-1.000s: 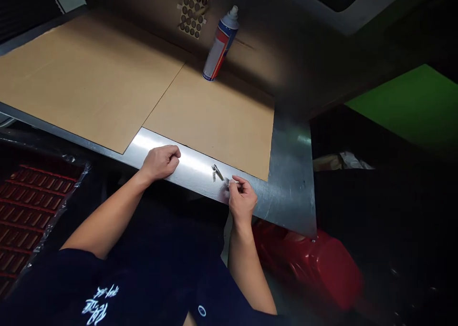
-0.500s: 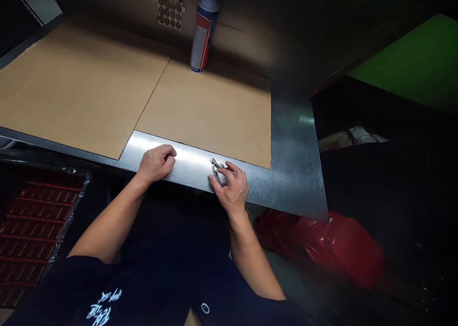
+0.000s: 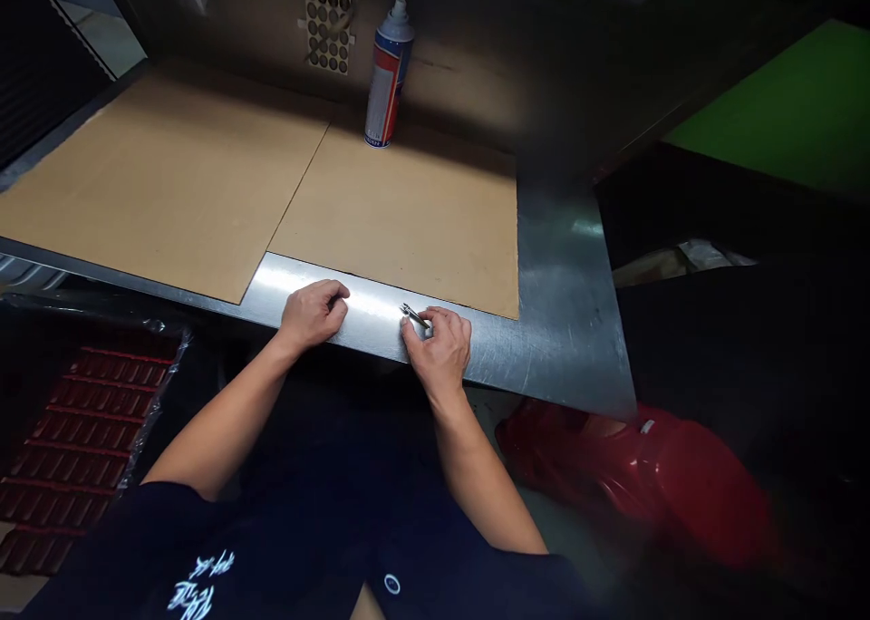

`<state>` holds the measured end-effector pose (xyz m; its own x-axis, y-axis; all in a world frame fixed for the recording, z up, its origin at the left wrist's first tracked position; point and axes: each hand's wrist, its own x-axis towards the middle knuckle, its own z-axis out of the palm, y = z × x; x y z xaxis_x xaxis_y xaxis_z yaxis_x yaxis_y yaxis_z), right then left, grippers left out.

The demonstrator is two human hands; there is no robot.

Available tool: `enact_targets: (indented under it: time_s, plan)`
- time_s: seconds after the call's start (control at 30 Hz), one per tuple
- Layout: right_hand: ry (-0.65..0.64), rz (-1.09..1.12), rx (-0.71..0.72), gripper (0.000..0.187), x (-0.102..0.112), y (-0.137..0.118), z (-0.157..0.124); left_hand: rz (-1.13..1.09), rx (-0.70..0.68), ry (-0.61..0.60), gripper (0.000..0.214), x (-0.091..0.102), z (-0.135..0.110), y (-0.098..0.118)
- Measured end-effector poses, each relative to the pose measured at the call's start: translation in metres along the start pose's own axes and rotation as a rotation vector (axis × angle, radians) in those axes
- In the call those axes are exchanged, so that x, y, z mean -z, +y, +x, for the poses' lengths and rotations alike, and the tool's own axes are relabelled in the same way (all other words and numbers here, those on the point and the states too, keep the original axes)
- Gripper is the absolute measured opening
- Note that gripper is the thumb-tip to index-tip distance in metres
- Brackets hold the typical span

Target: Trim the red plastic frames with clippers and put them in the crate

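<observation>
Spray can (image 3: 386, 72) on cardboard (image 3: 408, 221) behind tool (image 3: 413, 313)

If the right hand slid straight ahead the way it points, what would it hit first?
Likely the near edge of the cardboard sheet, just beyond the tool in the right hand; the spray can stands farther back.

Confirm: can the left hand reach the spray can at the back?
Probably yes. The left hand rests fisted at the bench edge, the spray can stands upright behind it, and only flat cardboard lies between. The right hand pinches a metal piece.
</observation>
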<state>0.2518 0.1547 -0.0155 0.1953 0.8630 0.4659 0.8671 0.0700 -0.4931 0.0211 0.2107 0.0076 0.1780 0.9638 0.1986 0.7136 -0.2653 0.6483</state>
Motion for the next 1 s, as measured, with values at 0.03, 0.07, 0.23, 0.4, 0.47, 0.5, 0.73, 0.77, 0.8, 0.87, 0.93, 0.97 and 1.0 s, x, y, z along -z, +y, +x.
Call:
enact_targets:
  time_s: [0.03,0.07,0.23,0.4,0.47,0.5,0.73,0.77,0.8,0.87,0.93,0.97,1.0]
  plan:
    - [0.001,0.007,0.016,0.014,0.0,0.001,0.0,-0.006,0.001,-0.013,0.023,-0.004,0.001,0.005]
    - [0.001,0.015,0.029,0.012,0.0,0.001,0.0,-0.013,0.001,-0.028,0.025,-0.01,0.002,0.011]
    - [0.022,0.091,0.064,0.009,0.0,0.003,-0.002,0.021,0.027,-0.074,0.028,-0.034,0.007,0.04]
    - [0.039,0.173,0.11,0.013,0.0,0.004,-0.005,0.054,0.006,-0.12,0.024,-0.042,0.007,0.052]
    - [0.043,0.193,0.136,0.013,0.0,0.004,-0.006,0.056,-0.016,-0.141,0.022,-0.043,0.007,0.053]
    - [0.047,0.202,0.148,0.013,0.0,0.005,-0.006,0.056,-0.027,-0.152,0.022,-0.042,0.007,0.053]
    - [0.07,0.222,0.234,0.01,-0.004,0.005,-0.006,0.032,-0.1,-0.186,0.022,-0.039,0.006,0.05]
    - [0.068,0.216,0.241,0.01,-0.004,0.005,-0.006,0.034,-0.108,-0.181,0.022,-0.039,0.005,0.049]
    - [0.064,0.21,0.247,0.009,-0.004,0.005,-0.006,0.038,-0.115,-0.173,0.022,-0.039,0.005,0.048]
    - [0.05,0.198,0.252,0.008,-0.003,0.004,-0.007,0.051,-0.126,-0.153,0.022,-0.041,0.003,0.047]
    - [0.03,0.184,0.244,0.007,-0.002,0.004,-0.007,0.061,-0.139,-0.132,0.021,-0.043,0.002,0.046]
    - [0.021,0.177,0.237,0.007,-0.002,0.003,-0.007,0.064,-0.145,-0.123,0.021,-0.044,0.002,0.045]
    - [0.011,0.17,0.229,0.007,-0.001,0.003,-0.007,0.065,-0.15,-0.113,0.02,-0.045,0.001,0.045]
